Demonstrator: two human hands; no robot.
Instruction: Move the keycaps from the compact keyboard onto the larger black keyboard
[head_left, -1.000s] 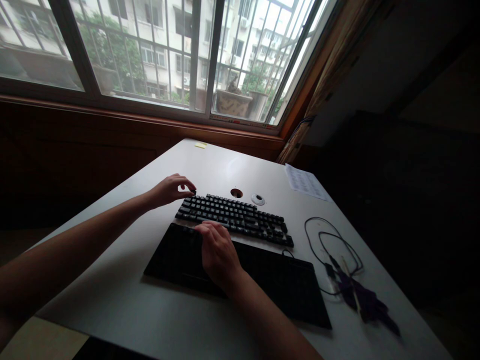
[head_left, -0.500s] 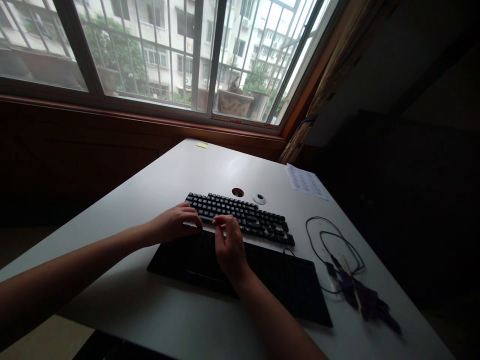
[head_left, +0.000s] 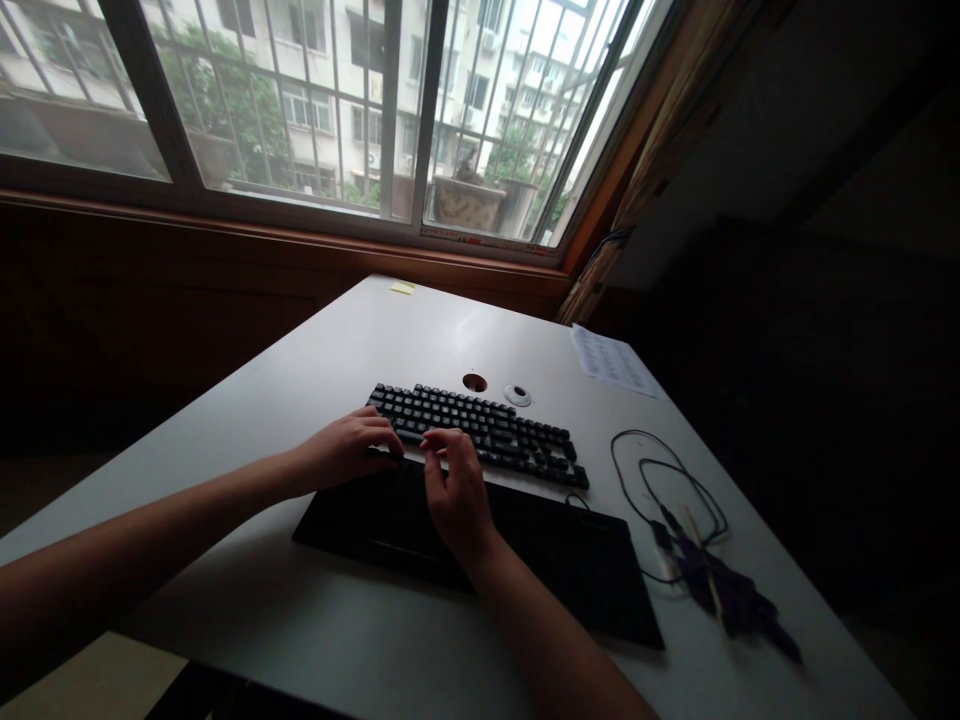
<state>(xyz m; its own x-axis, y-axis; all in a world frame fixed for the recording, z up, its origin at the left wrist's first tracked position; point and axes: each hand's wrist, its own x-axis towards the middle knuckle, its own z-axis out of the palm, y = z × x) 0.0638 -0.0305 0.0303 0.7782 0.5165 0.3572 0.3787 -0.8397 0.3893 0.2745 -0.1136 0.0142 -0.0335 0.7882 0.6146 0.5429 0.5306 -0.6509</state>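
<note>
A black keyboard with raised keys point(head_left: 480, 425) lies on the white table. On its near side is a flat black keyboard-like slab point(head_left: 570, 560), too dark to make out keys. My left hand point(head_left: 349, 450) bends its fingers down at the gap between the two, by the slab's far left edge. The fingertips close on something small and dark that I cannot make out. My right hand point(head_left: 459, 490) is over the slab, fingers curled towards the thumb and tips pointing at my left hand. Whatever its fingertips hold, if anything, is too small to name.
A thin black cable point(head_left: 675, 465) loops at the right, beside a dark purple cloth-like bundle point(head_left: 727, 590) with a thin stick across it. Printed paper point(head_left: 615, 360) lies at the far right edge. Behind the keyboard are a round hole point(head_left: 475, 383) and a white ring point(head_left: 517, 395).
Both hands keep nearly the same pose and place. The whole view shifts very slightly; nothing on the table visibly moves.
</note>
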